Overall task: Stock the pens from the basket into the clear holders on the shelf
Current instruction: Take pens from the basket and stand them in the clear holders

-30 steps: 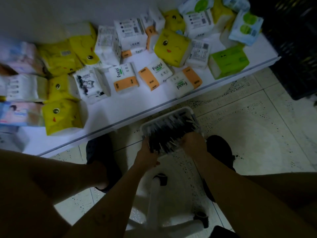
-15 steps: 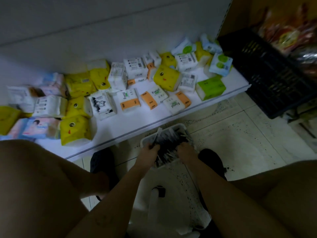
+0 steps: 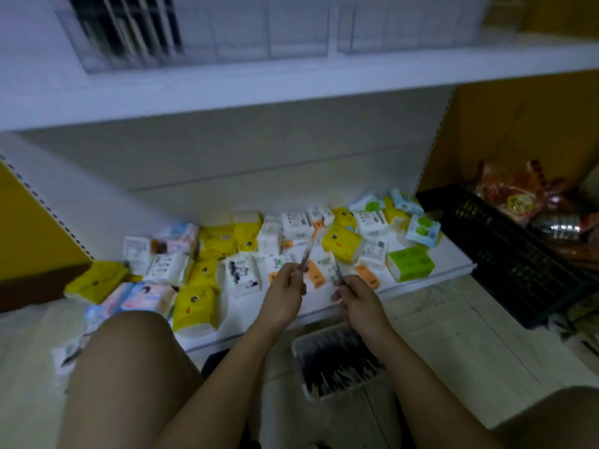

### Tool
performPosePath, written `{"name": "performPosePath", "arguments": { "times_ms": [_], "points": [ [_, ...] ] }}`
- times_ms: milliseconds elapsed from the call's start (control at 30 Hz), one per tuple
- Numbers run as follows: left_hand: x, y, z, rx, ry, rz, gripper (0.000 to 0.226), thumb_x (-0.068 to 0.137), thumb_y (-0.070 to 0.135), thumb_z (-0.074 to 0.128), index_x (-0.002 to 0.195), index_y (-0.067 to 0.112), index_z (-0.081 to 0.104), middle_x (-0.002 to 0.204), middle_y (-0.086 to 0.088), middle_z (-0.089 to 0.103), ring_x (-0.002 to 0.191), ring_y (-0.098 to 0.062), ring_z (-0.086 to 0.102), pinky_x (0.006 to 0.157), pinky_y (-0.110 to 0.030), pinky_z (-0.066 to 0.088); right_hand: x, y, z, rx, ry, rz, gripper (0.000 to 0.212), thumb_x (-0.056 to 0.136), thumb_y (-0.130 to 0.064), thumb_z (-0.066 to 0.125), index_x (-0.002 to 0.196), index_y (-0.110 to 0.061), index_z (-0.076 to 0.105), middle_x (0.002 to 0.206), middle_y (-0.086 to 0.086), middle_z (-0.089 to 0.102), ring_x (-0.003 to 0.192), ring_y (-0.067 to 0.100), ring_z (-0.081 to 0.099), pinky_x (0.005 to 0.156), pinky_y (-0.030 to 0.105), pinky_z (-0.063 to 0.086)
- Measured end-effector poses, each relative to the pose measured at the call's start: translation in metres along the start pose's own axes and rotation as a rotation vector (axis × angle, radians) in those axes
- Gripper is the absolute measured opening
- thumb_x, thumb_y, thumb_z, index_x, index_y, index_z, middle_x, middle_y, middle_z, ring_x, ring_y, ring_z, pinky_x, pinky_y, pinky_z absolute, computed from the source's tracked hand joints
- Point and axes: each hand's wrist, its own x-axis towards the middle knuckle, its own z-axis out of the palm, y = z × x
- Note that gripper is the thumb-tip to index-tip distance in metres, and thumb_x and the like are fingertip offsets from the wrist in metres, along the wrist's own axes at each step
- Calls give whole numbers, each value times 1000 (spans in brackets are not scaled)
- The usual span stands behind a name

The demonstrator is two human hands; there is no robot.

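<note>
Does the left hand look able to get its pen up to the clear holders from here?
Probably yes: the left hand grips a pen in open air, and nothing crosses the way up to the clear holders, though they sit well above it.

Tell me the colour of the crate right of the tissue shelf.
Black, with a lattice wall; the crate shows best in the head view.

I count two pens out of the basket [image 3: 299,367]: one pen [image 3: 305,257] in the left hand [image 3: 285,296], a second pen [image 3: 337,270] in the right hand [image 3: 359,299]. Basket contents: too many to count. Black crate [image 3: 505,264]: one. Tissue packs [image 3: 243,273]: over twenty, including one bright green pack [image 3: 410,265].
</note>
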Motion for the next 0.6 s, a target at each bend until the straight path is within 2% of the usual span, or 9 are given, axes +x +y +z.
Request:
{"name": "performPosePath", "arguments": {
  "times_ms": [67, 133, 200, 267, 333, 400, 467, 600],
  "points": [
    [0, 25, -10, 7, 75, 144, 30, 104, 35, 32, 108, 20, 58, 64, 5, 47, 51, -7, 39, 52, -25, 30, -2, -28, 3, -12, 2, -119, 21, 102, -19, 43, 99, -8, 60, 68, -2, 54, 51, 8, 42, 47, 21, 33],
    [-1, 53, -20, -39, 132, 283, 27, 104, 31, 36, 108, 22, 62, 61, 8, 47, 49, 0, 43, 51, -20, 33, -7, -61, 8, 2, -13, -223, 22, 102, -23, 43, 95, -16, 63, 62, -3, 50, 45, 5, 40, 43, 19, 31],
    [-2, 80, -30, -85, 158, 382, 20, 102, 24, 41, 104, 27, 61, 59, 8, 50, 50, 0, 45, 51, -18, 35, -11, -94, 12, 56, -23, -310, 22, 103, -21, 42, 98, -20, 63, 61, 0, 49, 43, 6, 40, 42, 20, 32],
    [-2, 104, -40, -84, 166, 454, 19, 102, 18, 42, 98, 29, 57, 63, 6, 56, 51, -3, 48, 54, -20, 40, -15, -128, 14, 124, -45, -393, 20, 103, -16, 42, 107, -17, 62, 64, 4, 52, 44, 11, 42, 41, 23, 36],
    [-1, 124, -52, -114, 165, 478, 21, 102, 13, 42, 93, 25, 56, 73, 5, 59, 55, -6, 49, 58, -27, 44, -20, -161, 18, 161, -68, -477, 19, 102, -12, 42, 108, -13, 60, 68, 7, 55, 46, 15, 46, 42, 27, 38],
    [-3, 145, -65, -157, 179, 526, 23, 101, 9, 41, 90, 20, 57, 77, 1, 58, 55, -6, 47, 56, -28, 41, -26, -191, 23, 178, -80, -542, 19, 102, -10, 42, 102, -15, 60, 69, 1, 57, 48, 14, 45, 43, 27, 36],
    [-8, 167, -79, -152, 199, 604, 20, 102, 11, 41, 92, 17, 57, 74, -1, 57, 53, -4, 45, 55, -22, 37, -29, -216, 29, 208, -89, -587, 19, 102, -12, 43, 98, -18, 61, 65, -6, 56, 47, 12, 39, 43, 23, 32],
    [-22, 207, -109, -108, 239, 736, 24, 103, 24, 38, 102, 18, 61, 62, 9, 47, 52, -3, 41, 51, -16, 33, -31, -257, 42, 220, -98, -669, 22, 103, -19, 41, 96, -18, 62, 63, -10, 56, 48, 14, 37, 44, 26, 32]
  ]
}}
